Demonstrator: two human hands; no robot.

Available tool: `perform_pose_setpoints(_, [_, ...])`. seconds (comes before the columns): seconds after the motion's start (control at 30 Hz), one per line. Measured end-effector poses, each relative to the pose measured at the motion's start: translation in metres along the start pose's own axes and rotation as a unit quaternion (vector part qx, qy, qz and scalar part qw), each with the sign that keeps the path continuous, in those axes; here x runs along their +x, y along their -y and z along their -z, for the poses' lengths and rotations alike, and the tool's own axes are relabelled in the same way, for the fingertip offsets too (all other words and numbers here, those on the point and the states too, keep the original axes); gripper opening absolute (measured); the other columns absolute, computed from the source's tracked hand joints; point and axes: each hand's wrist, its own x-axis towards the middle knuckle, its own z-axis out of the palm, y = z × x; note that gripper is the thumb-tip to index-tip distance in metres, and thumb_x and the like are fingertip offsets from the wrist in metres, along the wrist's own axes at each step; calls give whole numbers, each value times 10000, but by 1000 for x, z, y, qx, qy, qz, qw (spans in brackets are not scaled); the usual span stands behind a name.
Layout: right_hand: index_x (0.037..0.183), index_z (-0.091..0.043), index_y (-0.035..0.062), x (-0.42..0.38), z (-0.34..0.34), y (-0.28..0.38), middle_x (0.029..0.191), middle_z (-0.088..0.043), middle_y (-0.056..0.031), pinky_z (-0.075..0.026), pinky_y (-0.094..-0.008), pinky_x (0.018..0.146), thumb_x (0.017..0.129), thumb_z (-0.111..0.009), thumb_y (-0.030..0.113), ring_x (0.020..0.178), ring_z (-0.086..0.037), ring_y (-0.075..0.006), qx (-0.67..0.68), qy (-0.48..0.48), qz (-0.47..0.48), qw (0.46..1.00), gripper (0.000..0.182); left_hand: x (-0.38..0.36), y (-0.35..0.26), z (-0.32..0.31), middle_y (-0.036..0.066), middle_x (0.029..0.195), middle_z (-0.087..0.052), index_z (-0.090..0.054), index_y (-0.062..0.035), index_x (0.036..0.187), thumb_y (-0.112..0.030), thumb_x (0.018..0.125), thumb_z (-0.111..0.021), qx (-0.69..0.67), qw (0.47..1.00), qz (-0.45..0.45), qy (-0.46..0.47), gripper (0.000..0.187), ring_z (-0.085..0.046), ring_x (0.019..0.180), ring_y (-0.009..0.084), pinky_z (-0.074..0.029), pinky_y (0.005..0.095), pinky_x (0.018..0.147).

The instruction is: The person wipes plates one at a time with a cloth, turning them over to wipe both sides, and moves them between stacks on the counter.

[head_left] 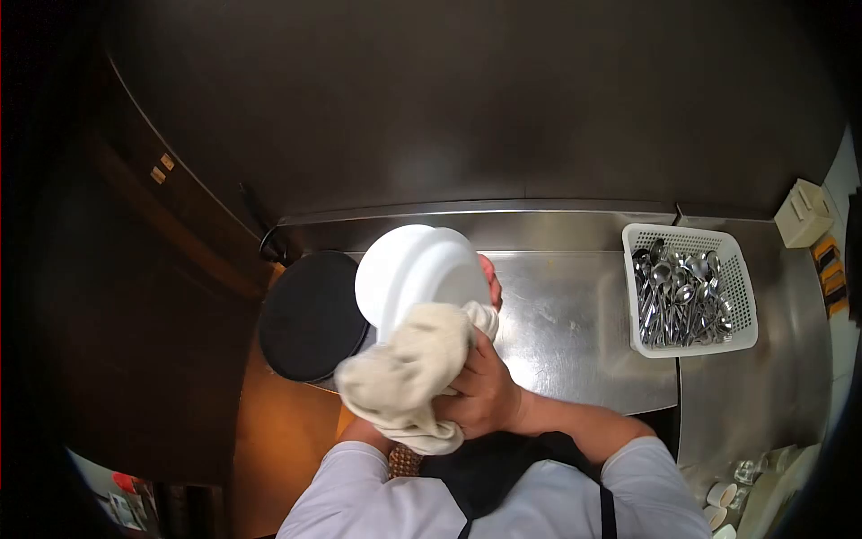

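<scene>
Several white plates [415, 269], overlapping like a fanned stack, are held up in front of me over the left end of the steel counter. Fingertips of my left hand [490, 280] curl round the plates' right edge; the rest of that hand is hidden behind the plates and cloth. My right hand [485, 388] is closed on a cream cloth [409, 368], which lies against the lower part of the plates and hangs down in folds. The cloth is slightly blurred.
Round black trays [310, 316], or a similar flat-topped item, sit left of the plates. A white perforated basket [747, 314] of spoons and other cutlery [684, 295] stands on the steel counter [575, 332]. White cups [721, 494] are at lower right; a dark wall [449, 108] rises behind.
</scene>
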Motion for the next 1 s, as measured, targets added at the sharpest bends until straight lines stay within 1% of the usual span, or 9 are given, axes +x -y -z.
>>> perform_pose_setpoints(0.27, [1071, -690, 75, 46, 30, -68, 1026, -590, -162, -421, -462, 858, 717, -814, 426, 961, -581, -356, -76, -40, -128, 988, 513, -2, -6, 6, 76, 661, -521, -516, -40, 868, -403, 1041, -509, 20, 999, -6, -27, 403, -540, 592, 186, -445, 359, 566])
perform_pose_setpoints(0.43, [1306, -602, 39, -32, 1, -55, 1438, -495, -196, -381, -469, 1124, 716, -817, 289, 1332, -478, -390, -23, -30, -183, 982, 676, 14, -11, 10, 80, 629, -510, -513, -44, 843, -410, 1041, -507, 68, 997, -26, -30, 416, -532, 560, 193, -437, 368, 541])
perform_pose_setpoints(0.47, [1444, -436, 0, -42, -2, -33, 1509, -424, -176, -337, -437, 1174, 773, -807, 277, 1384, -439, -341, 203, -79, -333, 918, 816, 21, -15, 12, 81, 622, -507, -513, -45, 838, -411, 1040, -506, 95, 994, -38, -27, 418, -531, 554, 195, -435, 370, 537])
perform_pose_setpoints(0.53, [1479, -365, -2, -63, 5, -21, 1479, -465, -161, -359, -399, 1155, 814, -799, 262, 1361, -469, -277, 290, -37, -319, 901, 837, 41, -31, 14, 82, 609, -503, -512, -46, 828, -413, 1040, -506, 195, 977, -86, -11, 424, -528, 541, 198, -432, 374, 527])
perform_pose_setpoints(0.6, [1341, -573, 35, -33, 40, -10, 1480, -458, -208, -328, -468, 1150, 821, -771, 162, 1394, -420, -373, 264, -34, -234, 935, 571, 60, -58, 8, 84, 596, -498, -511, -47, 818, -416, 1040, -505, 346, 920, -184, 25, 430, -525, 528, 201, -429, 377, 517])
perform_pose_setpoints(0.7, [1242, -609, 3, -7, 60, -31, 1191, -680, -165, -501, -378, 969, 805, -780, 126, 1126, -653, -315, 82, -84, -417, 901, 485, 79, -105, -14, 159, 622, -547, -492, -52, 766, -408, 963, -625, 565, 731, -376, 74, 428, -547, 556, 382, -445, 425, 513])
perform_pose_setpoints(0.77, [1192, -621, -12, -12, 64, -69, 1077, -716, -115, -531, -338, 898, 820, -763, 87, 1016, -684, -244, 82, -145, -430, 887, 410, 84, -137, -39, 143, 651, -596, -539, -58, 782, -380, 918, -700, 631, 652, -410, 90, 385, -607, 572, 358, -488, 424, 531])
perform_pose_setpoints(0.9, [1165, -637, 2, -26, 59, -115, 1049, -703, -59, -540, -322, 849, 855, -719, 16, 948, -663, -175, 175, -310, -445, 822, 322, 68, -197, -94, 141, 942, -721, -608, -53, 1135, -239, 804, -841, 459, 764, -409, 196, 446, -734, 723, 266, -585, 336, 673])
perform_pose_setpoints(1.0, [1165, -637, 45, -36, 55, -132, 1056, -676, -32, -538, -303, 834, 898, -683, 14, 950, -632, -133, 306, -426, -384, 760, 273, 57, -202, -77, 140, 1376, -555, -419, -35, 1416, -305, 934, -703, 203, 881, -393, 165, 621, -577, 1217, 249, -461, 409, 1043])
